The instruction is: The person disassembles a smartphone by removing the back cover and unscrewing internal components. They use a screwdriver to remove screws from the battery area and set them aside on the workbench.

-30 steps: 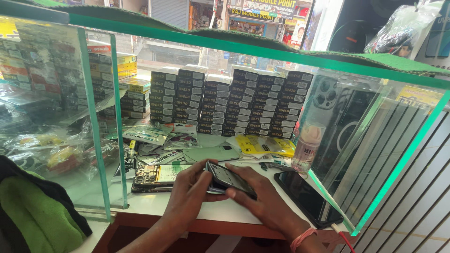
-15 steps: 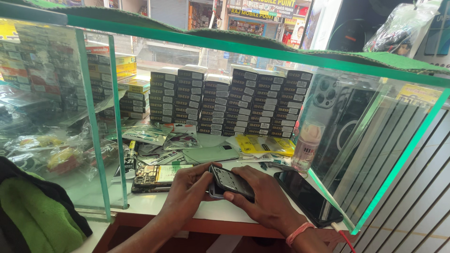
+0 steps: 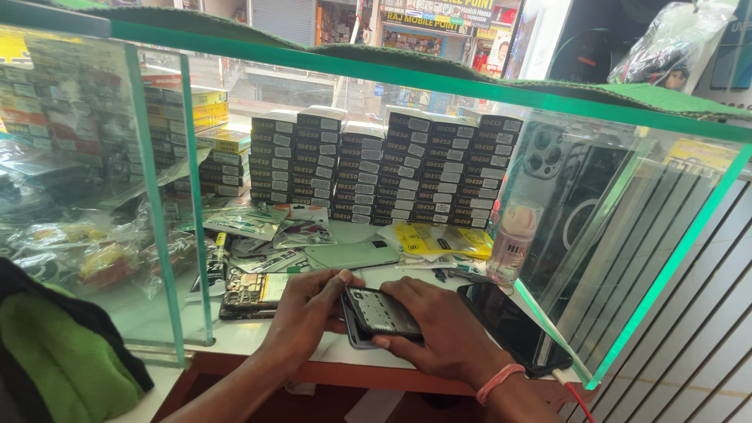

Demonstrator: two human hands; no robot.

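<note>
Both my hands hold a dark phone frame with its inside facing up, low over the white counter. My left hand grips its left edge, thumb on top. My right hand cradles it from the right and below, fingers curled around its lower edge; a pink band sits on that wrist. An opened phone body with a bare circuit board lies just left of my left hand. A black phone screen lies flat to the right of my right hand.
A grey-green phone back cover, yellow packets and plastic sleeves lie behind the hands. Stacks of dark small boxes line the back. A clear bottle stands at the right. Glass panels enclose the counter; a green cushion is at the left.
The phone frame has tilted slightly and shifted a little in my hands; my left thumb has moved onto its upper left edge. Everything on the counter stays put.
</note>
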